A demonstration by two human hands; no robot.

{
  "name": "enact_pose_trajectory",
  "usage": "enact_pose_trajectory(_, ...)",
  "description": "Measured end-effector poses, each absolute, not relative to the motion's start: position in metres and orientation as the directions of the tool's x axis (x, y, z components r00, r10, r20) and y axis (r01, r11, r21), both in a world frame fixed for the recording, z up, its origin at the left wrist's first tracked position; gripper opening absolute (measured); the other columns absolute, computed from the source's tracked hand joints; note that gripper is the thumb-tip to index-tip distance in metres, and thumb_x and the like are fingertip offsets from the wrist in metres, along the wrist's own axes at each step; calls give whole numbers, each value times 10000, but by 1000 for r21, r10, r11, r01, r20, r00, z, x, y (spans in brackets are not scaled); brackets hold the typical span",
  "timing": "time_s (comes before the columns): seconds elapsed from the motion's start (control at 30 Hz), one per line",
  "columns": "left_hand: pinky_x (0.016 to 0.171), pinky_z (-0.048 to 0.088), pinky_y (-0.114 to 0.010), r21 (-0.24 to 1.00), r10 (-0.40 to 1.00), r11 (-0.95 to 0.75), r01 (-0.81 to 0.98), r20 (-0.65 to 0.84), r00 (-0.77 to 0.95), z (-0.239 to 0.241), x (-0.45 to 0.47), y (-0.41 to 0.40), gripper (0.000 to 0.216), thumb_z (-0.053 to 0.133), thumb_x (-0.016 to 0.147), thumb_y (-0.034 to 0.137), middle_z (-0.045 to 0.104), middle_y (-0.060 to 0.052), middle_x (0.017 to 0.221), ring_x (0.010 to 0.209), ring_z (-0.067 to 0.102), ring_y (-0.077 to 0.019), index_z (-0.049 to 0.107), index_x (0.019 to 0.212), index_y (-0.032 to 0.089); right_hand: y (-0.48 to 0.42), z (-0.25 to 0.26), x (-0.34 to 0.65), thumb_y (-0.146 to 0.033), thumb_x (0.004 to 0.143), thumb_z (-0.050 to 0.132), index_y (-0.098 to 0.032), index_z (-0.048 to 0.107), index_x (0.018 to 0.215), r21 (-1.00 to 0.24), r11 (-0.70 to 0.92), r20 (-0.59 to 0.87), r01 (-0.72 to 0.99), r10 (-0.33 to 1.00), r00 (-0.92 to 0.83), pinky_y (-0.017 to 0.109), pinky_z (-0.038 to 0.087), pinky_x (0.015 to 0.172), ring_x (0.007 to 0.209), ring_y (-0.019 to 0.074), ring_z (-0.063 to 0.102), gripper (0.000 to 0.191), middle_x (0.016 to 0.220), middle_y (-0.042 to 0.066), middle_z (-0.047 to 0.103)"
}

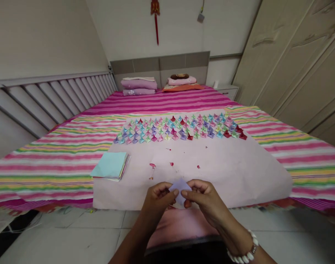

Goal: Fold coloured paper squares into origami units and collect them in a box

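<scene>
A small piece of pale purple folded paper [180,186] is held between my two hands near the front edge of the bed, its pointed corner facing away from me. My left hand [161,196] pinches its left side, thumb on top. On the right side, my right hand [202,196] grips it in the same way, with a white bead bracelet on that wrist. Beyond them, rows of small folded paper pieces [173,131] in many colours stand on a large pale sheet [225,168]. To the left lies a stack of square paper [110,165] with light blue on top.
Several small red scraps [152,165] are scattered on the sheet just past my hands. A striped bedspread [46,150] surrounds the sheet. Folded bedding [139,85] sits by the headboard [134,66]. A metal railing [59,99] runs along the left, a wardrobe [291,55] along the right.
</scene>
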State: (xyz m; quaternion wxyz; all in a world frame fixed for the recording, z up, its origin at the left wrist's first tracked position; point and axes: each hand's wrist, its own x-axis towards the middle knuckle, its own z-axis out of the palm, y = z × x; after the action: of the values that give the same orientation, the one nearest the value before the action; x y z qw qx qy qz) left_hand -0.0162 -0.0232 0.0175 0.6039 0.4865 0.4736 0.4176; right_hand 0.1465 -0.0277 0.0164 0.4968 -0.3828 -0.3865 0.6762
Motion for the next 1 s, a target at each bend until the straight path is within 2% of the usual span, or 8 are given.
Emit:
enact_pose_trajectory(0.33,539,429,-221,961,964,197,-193,-155,214,12,-21,-23,96,707,687,240,626,-6,593,558,526,-103,730,748,170,-29,17,147,-212,609,766,-151,763,737,-865,-239,-161,-441,965,-207,250,461,547,479,128,611,142,578,37,703)
enact_pose_trajectory(0.5,572,435,-232,958,968,185,-221,-140,207,10,-23,-24,101,678,688,184,608,12,559,566,540,-111,738,769,186,-33,16,148,-172,630,709,-154,744,715,-864,-229,-149,-449,967,-208,278,473,564,492,161,639,94,507,36,687)
enact_pose_trajectory(0.77,582,443,-233,980,972,139,-144,-108,208,13,-24,-26,119,592,725,177,622,-2,591,617,562,-130,711,717,177,-34,15,149,-134,648,653,-170,698,689,-889,-175,-98,-423,975,-198,290,489,605,508,156,644,71,534,11,689)
enact_pose_trajectory(0.9,551,450,-229,989,976,127,-71,-112,187,19,-22,-27,121,701,698,273,616,4,582,578,548,-119,663,660,164,-35,11,153,-170,707,663,-165,694,751,-905,-132,-27,-405,967,-254,284,491,645,568,152,654,54,595,16,700)
enact_pose_trajectory(1.0,535,455,-224,995,981,101,-12,-98,170,21,-19,-28,169,756,654,267,624,9,577,559,556,-115,624,639,162,-36,10,153,-242,733,706,-162,670,769,-915,-124,-7,-384,956,-292,275,488,654,621,151,656,95,643,23,697)
